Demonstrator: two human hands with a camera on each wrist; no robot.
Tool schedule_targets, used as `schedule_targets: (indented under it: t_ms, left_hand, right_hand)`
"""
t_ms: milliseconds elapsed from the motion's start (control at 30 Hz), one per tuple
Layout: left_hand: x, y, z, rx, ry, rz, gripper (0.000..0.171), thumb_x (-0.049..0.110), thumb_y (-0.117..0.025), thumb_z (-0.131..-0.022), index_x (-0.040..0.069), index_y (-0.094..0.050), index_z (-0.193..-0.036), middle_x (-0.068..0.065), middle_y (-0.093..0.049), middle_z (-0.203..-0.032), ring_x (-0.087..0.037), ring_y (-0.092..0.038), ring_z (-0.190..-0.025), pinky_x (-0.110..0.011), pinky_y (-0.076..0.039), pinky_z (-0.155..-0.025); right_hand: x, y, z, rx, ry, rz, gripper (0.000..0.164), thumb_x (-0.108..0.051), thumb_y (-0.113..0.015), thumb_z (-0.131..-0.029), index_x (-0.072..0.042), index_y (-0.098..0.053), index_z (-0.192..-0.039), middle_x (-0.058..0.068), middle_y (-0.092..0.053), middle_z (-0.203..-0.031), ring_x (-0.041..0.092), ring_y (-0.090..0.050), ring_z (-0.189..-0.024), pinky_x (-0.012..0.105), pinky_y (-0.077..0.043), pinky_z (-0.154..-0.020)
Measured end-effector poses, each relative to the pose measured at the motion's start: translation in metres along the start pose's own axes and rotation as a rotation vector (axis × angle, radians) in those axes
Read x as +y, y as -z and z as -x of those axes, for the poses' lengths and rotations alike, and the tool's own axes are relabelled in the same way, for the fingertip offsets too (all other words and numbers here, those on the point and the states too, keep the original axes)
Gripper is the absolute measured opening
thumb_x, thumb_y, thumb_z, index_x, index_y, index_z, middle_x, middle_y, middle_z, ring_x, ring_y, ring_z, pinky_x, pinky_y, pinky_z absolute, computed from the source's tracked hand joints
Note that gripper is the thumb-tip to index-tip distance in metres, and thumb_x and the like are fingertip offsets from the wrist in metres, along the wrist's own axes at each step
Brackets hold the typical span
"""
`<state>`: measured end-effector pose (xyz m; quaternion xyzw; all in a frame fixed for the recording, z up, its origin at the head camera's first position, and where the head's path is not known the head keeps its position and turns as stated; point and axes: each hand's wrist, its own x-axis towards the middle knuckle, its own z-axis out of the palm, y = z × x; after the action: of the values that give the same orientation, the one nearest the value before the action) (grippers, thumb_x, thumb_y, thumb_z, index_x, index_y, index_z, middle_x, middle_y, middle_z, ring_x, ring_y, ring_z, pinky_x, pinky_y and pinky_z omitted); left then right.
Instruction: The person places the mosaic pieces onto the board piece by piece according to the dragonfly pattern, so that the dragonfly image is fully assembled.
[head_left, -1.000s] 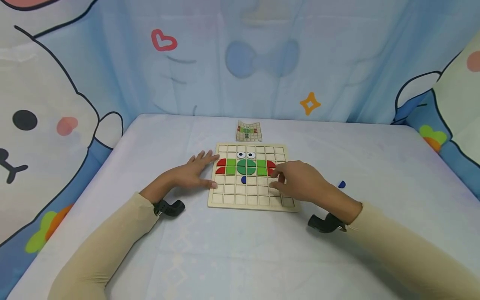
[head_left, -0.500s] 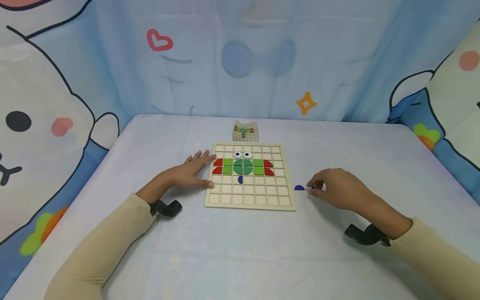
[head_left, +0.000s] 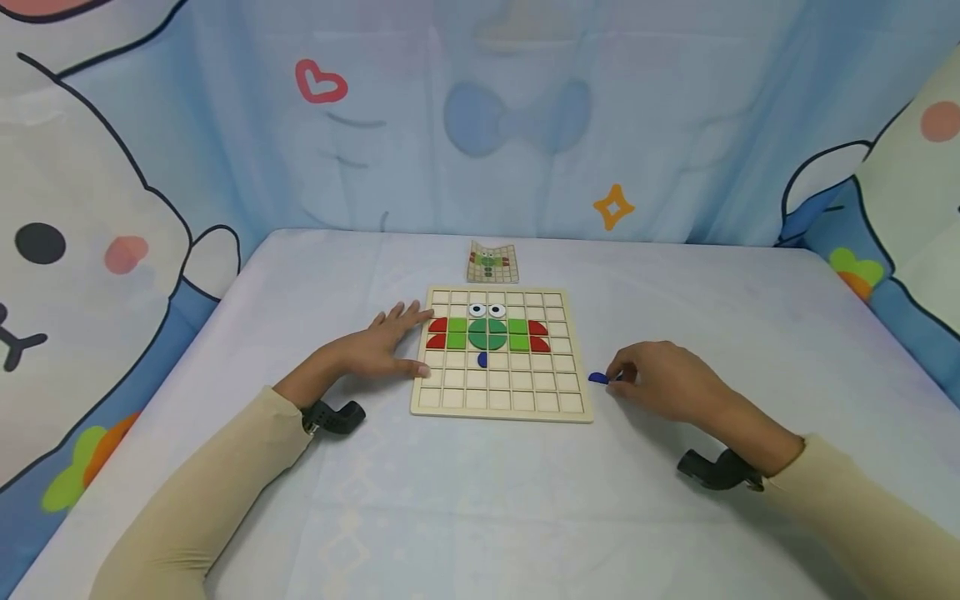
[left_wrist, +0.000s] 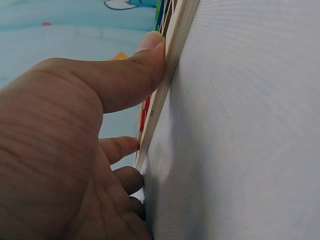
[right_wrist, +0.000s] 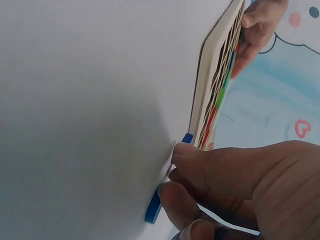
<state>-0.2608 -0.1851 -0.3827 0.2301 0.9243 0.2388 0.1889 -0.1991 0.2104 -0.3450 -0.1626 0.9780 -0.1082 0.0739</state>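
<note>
My left hand (head_left: pixel 375 346) rests on the left edge of a wooden grid board (head_left: pixel 510 400), fingers spread, thumb (left_wrist: pixel 150 55) on the rim. Flat red, green and blue pieces plus two white eye discs sit in its squares. To the right of the board, my right hand (head_left: pixel 667 379) pinches a blue half-circle piece (head_left: pixel 597 377) at its near end, close over the white cloth. A second blue piece (right_wrist: pixel 153 207) lies by the fingertips in the right wrist view and is mostly hidden by the hand in the head view.
A small picture card (head_left: pixel 492 263) with a similar coloured pattern stands curled behind the board. White cloth (head_left: pixel 465 500) covers the table, and a blue printed curtain (head_left: pixel 525 192) hangs behind it. Black wrist cameras (head_left: pixel 720 469) sit on both wrists.
My right hand has gone from the board's right side to the blue pieces on the cloth, its fingertips now at the left one, which has tilted slightly. The left hand stays put.
</note>
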Motion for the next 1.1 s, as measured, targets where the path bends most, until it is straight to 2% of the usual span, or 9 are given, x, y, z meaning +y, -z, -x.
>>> schedule_targets:
  t_ms: [267, 467, 667, 900, 1100]
  left_hand:
    - [0.000, 0.000, 0.001, -0.001, -0.005, 0.010, 0.095, 0.046, -0.068, -0.090, 0.020, -0.010, -0.160, -0.013, 0.005, -0.167, -0.032, 0.014, -0.153, -0.051, 0.006, -0.124]
    - [0.001, 0.000, 0.001, -0.006, -0.009, 0.009, 0.095, 0.046, -0.068, -0.090, 0.019, -0.011, -0.160, -0.014, 0.005, -0.167, -0.033, 0.014, -0.153, -0.053, 0.006, -0.124]
    - [0.002, 0.000, 0.002, -0.008, -0.008, 0.011, 0.095, 0.046, -0.068, -0.090, 0.019, -0.011, -0.160, -0.014, 0.005, -0.167, -0.033, 0.014, -0.153, -0.053, 0.006, -0.124]
    - [0.004, 0.001, 0.002, -0.007, 0.000, 0.003, 0.095, 0.047, -0.068, -0.090, 0.020, -0.010, -0.160, -0.013, 0.005, -0.167, -0.033, 0.013, -0.153, -0.052, 0.006, -0.124]
    - [0.005, 0.002, 0.003, -0.007, 0.007, 0.011, 0.095, 0.046, -0.068, -0.089, 0.019, -0.011, -0.160, -0.013, 0.005, -0.167, -0.033, 0.013, -0.153, -0.052, 0.006, -0.124]
  right_hand:
    - [-0.012, -0.003, 0.003, -0.009, 0.014, 0.022, 0.012, -0.017, -0.074, -0.086, -0.010, -0.075, -0.096, 0.000, -0.071, -0.087, 0.015, -0.059, -0.078, 0.031, -0.051, -0.066]
    - [-0.012, -0.004, 0.001, 0.021, 0.014, 0.033, 0.020, -0.018, -0.076, -0.084, -0.009, -0.075, -0.102, 0.000, -0.069, -0.083, 0.014, -0.057, -0.072, 0.028, -0.048, -0.060]
    - [-0.011, -0.007, -0.004, -0.007, 0.057, -0.005, 0.030, -0.019, -0.077, -0.084, -0.006, -0.074, -0.111, -0.002, -0.067, -0.083, 0.012, -0.052, -0.068, 0.024, -0.043, -0.057]
    - [-0.009, -0.006, -0.004, 0.010, 0.123, -0.004, 0.025, -0.016, -0.077, -0.083, -0.006, -0.075, -0.105, -0.004, -0.067, -0.082, 0.010, -0.050, -0.069, 0.023, -0.041, -0.057]
    - [-0.009, -0.007, -0.004, -0.002, 0.138, 0.017, 0.020, -0.017, -0.077, -0.083, -0.010, -0.073, -0.101, -0.007, -0.064, -0.078, 0.010, -0.051, -0.070, 0.024, -0.043, -0.060]
